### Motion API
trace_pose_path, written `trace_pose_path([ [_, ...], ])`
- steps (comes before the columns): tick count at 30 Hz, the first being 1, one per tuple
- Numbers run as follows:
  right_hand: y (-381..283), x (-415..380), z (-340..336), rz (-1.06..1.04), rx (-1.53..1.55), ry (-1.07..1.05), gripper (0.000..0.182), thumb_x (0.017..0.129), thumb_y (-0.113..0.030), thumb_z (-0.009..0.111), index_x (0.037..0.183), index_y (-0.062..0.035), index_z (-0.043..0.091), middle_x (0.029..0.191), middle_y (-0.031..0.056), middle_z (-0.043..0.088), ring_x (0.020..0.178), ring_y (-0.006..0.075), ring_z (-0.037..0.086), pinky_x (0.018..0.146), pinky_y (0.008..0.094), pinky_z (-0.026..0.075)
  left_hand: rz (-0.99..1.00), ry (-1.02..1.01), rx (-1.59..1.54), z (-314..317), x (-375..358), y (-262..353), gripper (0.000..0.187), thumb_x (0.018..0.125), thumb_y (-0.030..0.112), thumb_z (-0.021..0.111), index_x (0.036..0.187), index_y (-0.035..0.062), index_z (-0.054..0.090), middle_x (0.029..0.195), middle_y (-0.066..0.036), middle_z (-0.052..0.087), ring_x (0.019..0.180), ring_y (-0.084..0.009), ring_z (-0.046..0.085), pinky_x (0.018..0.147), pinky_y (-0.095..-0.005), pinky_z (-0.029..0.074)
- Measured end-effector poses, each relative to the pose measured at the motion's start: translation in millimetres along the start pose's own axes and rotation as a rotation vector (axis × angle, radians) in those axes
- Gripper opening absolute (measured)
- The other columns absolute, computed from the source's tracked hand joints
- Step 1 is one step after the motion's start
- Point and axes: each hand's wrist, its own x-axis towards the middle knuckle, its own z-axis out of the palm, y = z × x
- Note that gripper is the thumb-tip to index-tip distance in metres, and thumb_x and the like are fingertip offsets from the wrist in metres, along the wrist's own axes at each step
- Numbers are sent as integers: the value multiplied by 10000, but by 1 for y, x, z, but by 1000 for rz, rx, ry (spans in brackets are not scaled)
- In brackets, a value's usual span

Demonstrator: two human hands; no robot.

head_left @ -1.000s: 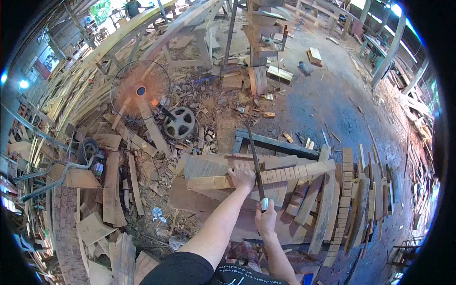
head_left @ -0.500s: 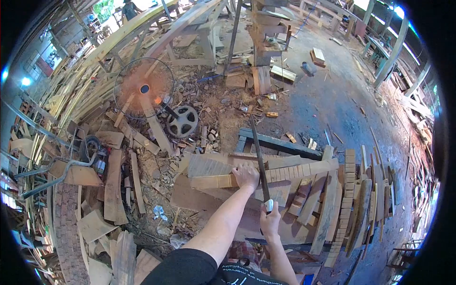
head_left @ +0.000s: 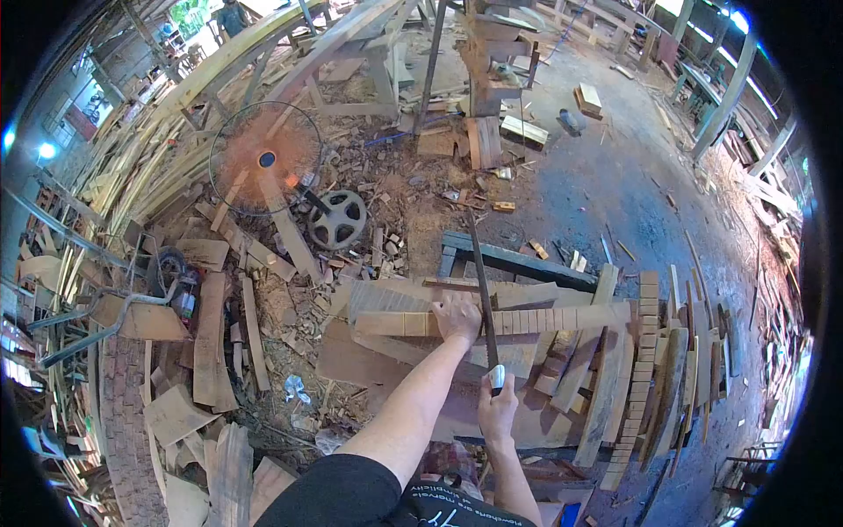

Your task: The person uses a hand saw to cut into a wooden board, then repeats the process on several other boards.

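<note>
A handsaw (head_left: 482, 283) lies across a long wooden plank (head_left: 562, 318) marked with several evenly spaced crosswise lines. My right hand (head_left: 498, 413) is wrapped round the saw's light-coloured handle, on the near side of the plank. The long blade points away from me, its teeth on the plank's top edge. Just left of the blade, my left hand (head_left: 457, 318) grips the plank from above, fingers over its far edge. Beneath the plank are wide brown boards (head_left: 360, 356) serving as a work surface.
Several loose boards (head_left: 606, 386) lean at the right, beside a narrow notched strip (head_left: 639, 369). A dark timber frame (head_left: 518, 263) sits beyond the plank. A fan (head_left: 267, 160) stands at the upper left, a wheelbarrow (head_left: 132, 316) at the left. Wood scraps cover the ground.
The plank has turned slightly, its left end shifting away from me and its right end nearer. The saw's tip has moved a little to the right. Both hands keep their holds.
</note>
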Motion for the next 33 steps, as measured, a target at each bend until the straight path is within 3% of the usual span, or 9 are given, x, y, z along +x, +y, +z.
trace_pose_path([
  [5,12,-19,4,22,17,22,224,893,-184,611,968,-21,477,782,247,608,788,449,617,619,435,473,5,24,70,14,0,-7,346,911,262,364,976,97,661,984,-169,656,982,-307,584,894,-482,342],
  [11,-1,8,13,120,-17,-10,241,881,-193,623,948,-17,474,800,271,603,802,471,587,619,503,448,105,39,70,12,10,-9,240,858,212,448,854,105,663,874,-131,676,885,-321,613,799,-481,370],
  [13,12,-2,19,4,14,58,233,884,-195,620,930,-19,475,756,265,587,778,469,583,612,488,450,111,59,77,11,5,-9,228,850,203,456,852,111,665,853,-123,679,884,-315,614,788,-476,372],
  [17,30,-85,7,88,127,49,207,885,-173,621,940,-26,486,773,240,583,732,460,573,602,462,450,50,21,99,9,9,-5,206,824,196,475,867,125,664,901,-102,678,906,-287,603,799,-467,350],
  [20,33,-82,3,73,65,56,197,879,-153,623,949,-26,489,793,231,587,726,457,573,605,467,449,90,50,84,7,7,-6,176,823,182,498,864,115,656,895,-88,652,912,-283,595,798,-457,352],
  [24,29,2,26,-32,-25,61,197,875,-145,620,967,-34,485,791,231,578,762,466,560,619,470,446,125,138,125,13,9,-10,186,829,187,499,916,111,646,976,-106,616,943,-291,570,792,-453,352],
  [28,46,-42,29,-87,103,115,177,869,-110,608,994,-40,503,788,226,568,801,467,561,645,471,448,77,159,103,13,7,-8,201,845,187,489,965,104,628,1003,-107,607,979,-295,555,818,-462,352],
  [30,69,-107,16,-101,52,129,163,874,-123,613,989,-44,528,770,215,573,766,453,572,630,451,463,-13,124,121,15,14,-6,209,859,202,486,1000,103,603,1048,-104,593,1022,-291,533,852,-475,352],
  [33,105,-191,-26,110,116,70,183,862,-138,660,973,-32,559,699,144,583,608,228,599,566,347,473,-10,107,54,10,12,-4,198,856,222,514,1001,110,589,1069,-107,577,1045,-288,519,876,-481,351],
])
